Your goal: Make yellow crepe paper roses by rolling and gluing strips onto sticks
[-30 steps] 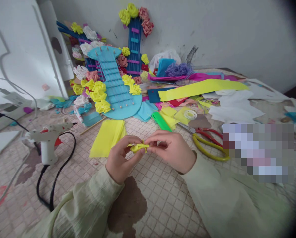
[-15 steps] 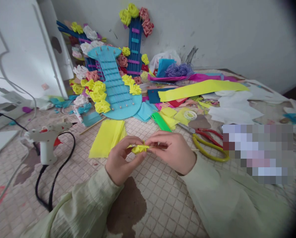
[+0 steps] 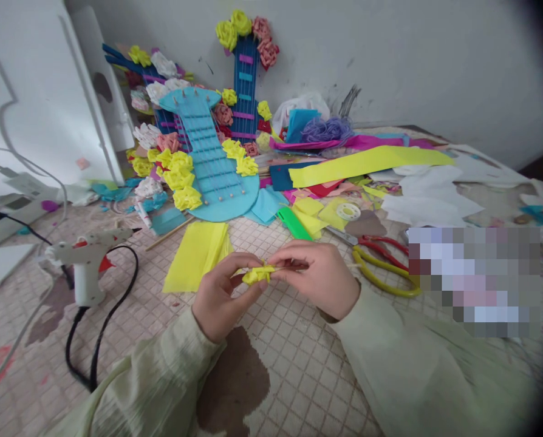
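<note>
While the left hand (image 3: 223, 296) pinches a crumpled yellow paper flower (image 3: 257, 275) between both hands, the right hand (image 3: 316, 278) grips a thin wooden stick (image 3: 354, 265) beside it; the stick's pale end now shows plainly beyond that hand, suggesting turning and winding are under way.

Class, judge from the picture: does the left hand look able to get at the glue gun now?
Probably yes: between the left hand and the glue gun lie only a yellow sheet and a black cord. It would likely have to release the folded yellow paper first, though.
</note>
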A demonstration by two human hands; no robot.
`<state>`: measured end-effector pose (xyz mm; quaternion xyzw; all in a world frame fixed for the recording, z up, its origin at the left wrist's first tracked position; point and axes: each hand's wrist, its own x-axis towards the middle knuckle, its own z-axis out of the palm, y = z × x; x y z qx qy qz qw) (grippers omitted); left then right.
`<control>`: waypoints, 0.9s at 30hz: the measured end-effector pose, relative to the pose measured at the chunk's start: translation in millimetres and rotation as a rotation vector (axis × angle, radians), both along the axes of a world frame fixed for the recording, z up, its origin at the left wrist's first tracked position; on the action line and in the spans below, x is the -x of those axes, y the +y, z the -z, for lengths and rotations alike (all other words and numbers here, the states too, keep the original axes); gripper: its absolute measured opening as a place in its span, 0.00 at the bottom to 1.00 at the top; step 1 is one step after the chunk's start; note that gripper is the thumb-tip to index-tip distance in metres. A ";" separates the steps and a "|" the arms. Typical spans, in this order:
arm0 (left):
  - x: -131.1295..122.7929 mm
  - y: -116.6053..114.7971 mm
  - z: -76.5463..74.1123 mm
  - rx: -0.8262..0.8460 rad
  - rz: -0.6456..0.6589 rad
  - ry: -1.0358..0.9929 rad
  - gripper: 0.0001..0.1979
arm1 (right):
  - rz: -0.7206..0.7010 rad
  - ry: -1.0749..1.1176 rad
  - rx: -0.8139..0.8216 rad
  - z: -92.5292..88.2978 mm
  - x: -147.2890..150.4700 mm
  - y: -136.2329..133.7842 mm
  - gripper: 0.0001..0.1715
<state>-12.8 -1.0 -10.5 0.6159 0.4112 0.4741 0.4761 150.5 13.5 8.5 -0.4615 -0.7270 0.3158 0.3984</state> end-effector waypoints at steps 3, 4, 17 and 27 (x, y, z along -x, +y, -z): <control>1.5 1.5 1.3 0.111 -0.023 -0.043 0.09 | -0.007 0.014 0.019 -0.5 -2.1 2.5 0.06; 2.1 2.4 1.6 0.150 -0.041 -0.058 0.09 | -0.006 0.018 0.024 -1.0 -3.3 3.5 0.06; 3.6 13.0 -6.5 0.529 -0.240 -0.436 0.12 | 0.076 -0.270 -0.024 2.4 -23.7 21.7 0.06; 4.1 4.3 -4.2 0.244 -0.052 -0.207 0.14 | -0.144 0.052 0.066 -4.9 -0.2 0.0 0.18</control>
